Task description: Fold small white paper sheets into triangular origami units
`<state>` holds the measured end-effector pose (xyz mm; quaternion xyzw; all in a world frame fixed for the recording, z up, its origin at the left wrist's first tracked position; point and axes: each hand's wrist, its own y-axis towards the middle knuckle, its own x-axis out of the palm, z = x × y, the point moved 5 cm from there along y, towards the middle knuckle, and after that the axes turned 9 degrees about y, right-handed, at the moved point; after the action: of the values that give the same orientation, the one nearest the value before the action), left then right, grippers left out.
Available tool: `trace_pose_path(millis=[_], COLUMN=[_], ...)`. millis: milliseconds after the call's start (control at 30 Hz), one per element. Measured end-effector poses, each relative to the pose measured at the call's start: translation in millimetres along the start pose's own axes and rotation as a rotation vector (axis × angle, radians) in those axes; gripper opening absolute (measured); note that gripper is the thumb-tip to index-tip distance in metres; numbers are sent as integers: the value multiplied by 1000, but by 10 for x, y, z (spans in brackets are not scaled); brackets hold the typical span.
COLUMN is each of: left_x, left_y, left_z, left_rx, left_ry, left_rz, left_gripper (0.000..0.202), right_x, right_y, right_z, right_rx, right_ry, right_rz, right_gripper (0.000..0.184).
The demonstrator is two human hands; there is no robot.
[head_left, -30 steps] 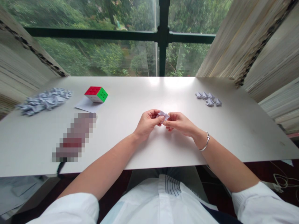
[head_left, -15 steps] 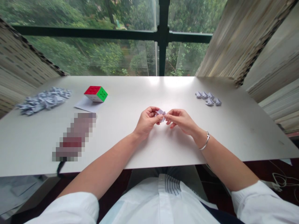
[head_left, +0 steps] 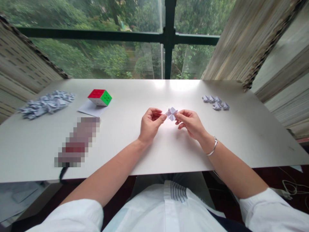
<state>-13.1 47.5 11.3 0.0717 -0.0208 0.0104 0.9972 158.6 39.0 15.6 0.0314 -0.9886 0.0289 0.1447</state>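
A small folded white paper piece (head_left: 172, 113), with several pointed flaps spread like a flower, is held above the table. My right hand (head_left: 190, 123) pinches its right side between thumb and index finger, the other fingers curled below. At the paper's left tip is my left hand (head_left: 151, 125), its thumb and curled fingers slightly apart; whether the thumb still touches the paper is hard to tell. Several similar folded paper pieces (head_left: 217, 105) lie grouped on the table at the right.
On the white table (head_left: 154, 158), a heap of folded paper pieces (head_left: 48, 103) lies far left. A puzzle cube (head_left: 100, 97) rests on white paper sheets (head_left: 89, 109). Nearer me is a blurred-out flat object (head_left: 77, 141) with a black strap (head_left: 63, 174). A window stands behind.
The paper piece has moved slightly up and right with my right hand, and more of its flaps show. My left fingers have loosened from its left side.
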Motion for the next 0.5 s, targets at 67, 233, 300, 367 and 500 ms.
trace_pose_path(millis=[67,233,300,367,500], left_x=[-14,137,163,177,191], left_y=[-1,-81,-100,-100,-85], left_z=[-2,-45,-53,-66,-85], left_rx=[-4,-180,-202,-202,-161], left_ry=[30,-12,-66,-114,-164], left_rz=[19,-215,-232,-242,-268], left_gripper=[32,35,38,39,47], right_x=[-33,-16,41,102,154], right_y=[4,-56,-114,-168,-221], right_z=[-26,-98,-137,-145,-119], right_rx=[-75,-360,-534,-659,-750], right_ry=[-42,-426,-635,-794,-988], right_rz=[60,111,99,60,11], right_gripper=[37,26,20,15,12])
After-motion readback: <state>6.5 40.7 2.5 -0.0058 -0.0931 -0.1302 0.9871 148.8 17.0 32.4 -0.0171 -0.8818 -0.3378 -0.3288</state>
